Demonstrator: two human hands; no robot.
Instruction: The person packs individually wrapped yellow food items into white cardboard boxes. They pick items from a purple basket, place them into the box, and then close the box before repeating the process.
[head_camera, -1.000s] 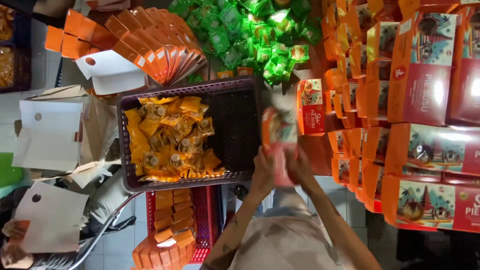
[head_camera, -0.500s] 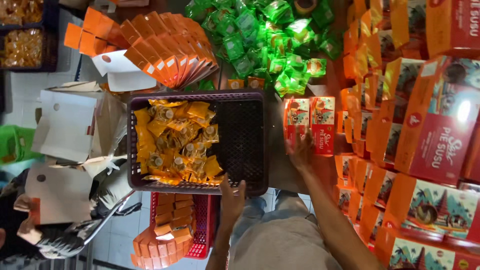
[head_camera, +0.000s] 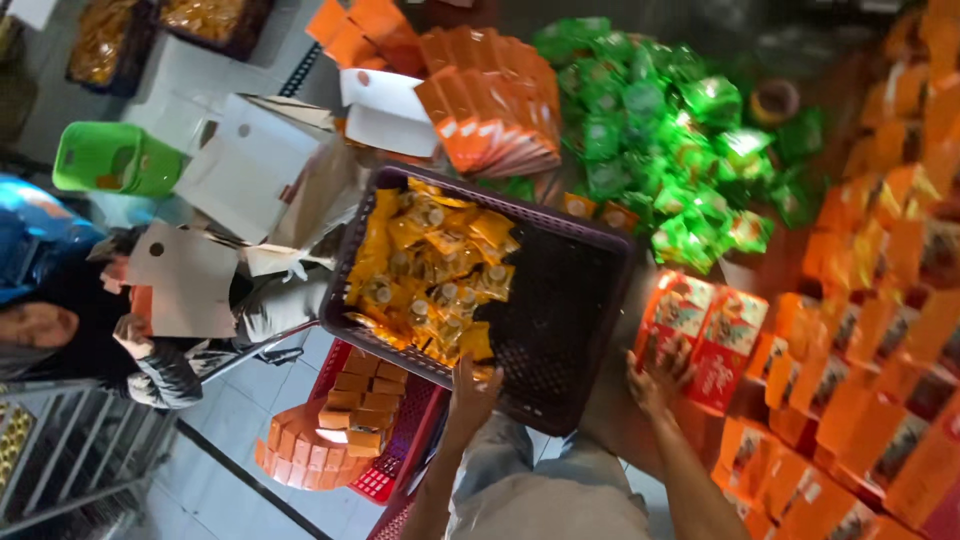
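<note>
Reaching into the basket (head_camera: 560, 330), left hand (head_camera: 470, 385) had moved from its near rim onto the yellow packets (head_camera: 430, 270), fingers spread, nothing pinched yet. Right hand (head_camera: 655, 375), right of basket, had let go of the red boxes (head_camera: 705, 325) now standing on the table (head_camera: 610, 420); grip open, fingertips touching box bottoms.

yellow sachets (head_camera: 430, 275) fill the left half of the dark crate (head_camera: 560, 300); two red-orange cartons (head_camera: 705, 330) just right of it; green packets (head_camera: 670, 140) behind; flat orange cartons (head_camera: 495, 110) behind-left
</note>
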